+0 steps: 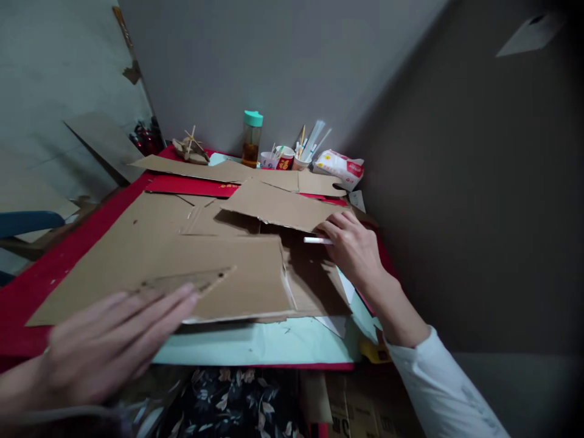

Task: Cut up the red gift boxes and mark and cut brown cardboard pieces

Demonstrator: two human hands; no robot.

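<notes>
In the lower left is my left hand [114, 334], blurred, its fingers close together and pointing right. It holds a see-through set square [203, 278] tilted above the cardboard sheet [246, 280]; the thumb is hidden. My right hand [353, 246], on the right side of the table, is closed on the near right corner of a loose cardboard piece [283, 205], raised at a slant and casting a shadow. From the same fingers a white pen-like stick [318, 241] juts out to the left.
A red-covered table [86, 237] carries a pale green sheet [274, 344] along its front. At the back stand a teal-lidded bottle [252, 140], cups with sticks [302, 163] and a tissue pack [340, 168]. A grey partition [456, 213] closes off the right side. Yellow tool [376, 351] lies front right.
</notes>
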